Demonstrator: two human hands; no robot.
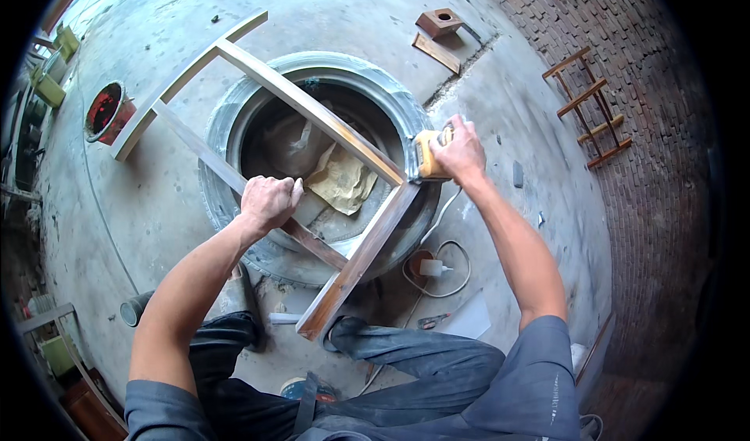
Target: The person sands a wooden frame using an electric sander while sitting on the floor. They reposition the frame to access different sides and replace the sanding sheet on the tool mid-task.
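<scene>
A wooden frame (305,107) of two long rails and crossbars lies across a large tyre (400,93), its near end reaching toward my knees. My left hand (269,203) is closed around the frame's left rail, about midway along. In my right hand (461,153) is a yellow handheld power sander (426,155). It sits just beyond the corner where the right rail meets the near crossbar; whether it touches the wood I cannot tell. A crumpled tan paper sheet (342,180) lies inside the tyre, beneath the frame.
A white cord (469,264) curls on the floor below the sander. Near my knee lie a white sheet (469,317) and a small hand tool (432,321). A red-stained bucket (117,117) stands left; a brown block (439,22) lies far off. Another wooden frame (591,105) is at right.
</scene>
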